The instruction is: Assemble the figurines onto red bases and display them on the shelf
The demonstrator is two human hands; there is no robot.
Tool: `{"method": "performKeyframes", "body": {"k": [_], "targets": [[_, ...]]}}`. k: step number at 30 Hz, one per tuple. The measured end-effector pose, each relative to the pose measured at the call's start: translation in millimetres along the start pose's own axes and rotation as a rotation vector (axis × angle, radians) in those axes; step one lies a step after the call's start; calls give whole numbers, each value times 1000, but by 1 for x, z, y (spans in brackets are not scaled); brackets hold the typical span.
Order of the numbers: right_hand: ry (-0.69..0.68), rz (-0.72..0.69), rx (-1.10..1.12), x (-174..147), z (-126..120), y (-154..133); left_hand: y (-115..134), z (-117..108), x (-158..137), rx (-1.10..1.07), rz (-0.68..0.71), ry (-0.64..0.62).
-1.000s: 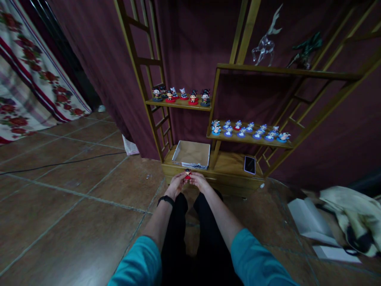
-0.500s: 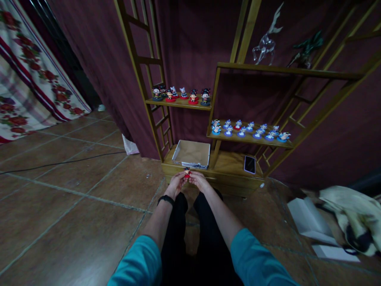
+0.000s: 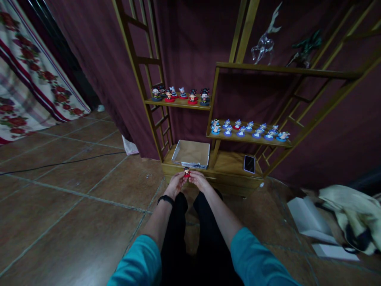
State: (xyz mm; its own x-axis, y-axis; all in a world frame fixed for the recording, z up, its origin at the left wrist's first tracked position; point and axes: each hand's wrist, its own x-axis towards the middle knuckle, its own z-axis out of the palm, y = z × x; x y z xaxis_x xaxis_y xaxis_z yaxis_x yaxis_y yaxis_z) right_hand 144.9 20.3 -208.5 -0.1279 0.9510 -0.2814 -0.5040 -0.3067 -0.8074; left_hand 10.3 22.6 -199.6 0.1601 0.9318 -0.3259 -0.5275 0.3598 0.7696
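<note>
Between my two hands is a small red figurine [image 3: 186, 171] with black hair, upright on a red base. My left hand [image 3: 176, 183] grips it from the left, and my right hand [image 3: 199, 179] grips it from the other side, both by the fingertips near the base. Just beyond the hands sits a shallow cardboard tray [image 3: 195, 151] with white walls, resting on the low wooden ledge. Similar red and black figurines [image 3: 192, 97] stand on the upper left shelf [image 3: 178, 104].
Several blue and white figurines [image 3: 241, 131] fill the right shelf [image 3: 253, 140]. A phone [image 3: 249, 164] lies on the ledge below. Higher up are a clear deer ornament [image 3: 264, 43] and a dark green ornament [image 3: 306, 49]. White boxes [image 3: 311, 220] and a pale bag [image 3: 351, 214] are on the floor at right.
Both hands keep hold of the red figurine in nearly the same place. The view has shifted very slightly; nothing else visibly differs.
</note>
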Motion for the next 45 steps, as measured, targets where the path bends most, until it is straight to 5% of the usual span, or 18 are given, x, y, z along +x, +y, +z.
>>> {"method": "performKeyframes", "body": {"k": [45], "targets": [[-15, -14, 9, -8, 1, -6, 4, 3, -3, -42, 16, -18]]}}
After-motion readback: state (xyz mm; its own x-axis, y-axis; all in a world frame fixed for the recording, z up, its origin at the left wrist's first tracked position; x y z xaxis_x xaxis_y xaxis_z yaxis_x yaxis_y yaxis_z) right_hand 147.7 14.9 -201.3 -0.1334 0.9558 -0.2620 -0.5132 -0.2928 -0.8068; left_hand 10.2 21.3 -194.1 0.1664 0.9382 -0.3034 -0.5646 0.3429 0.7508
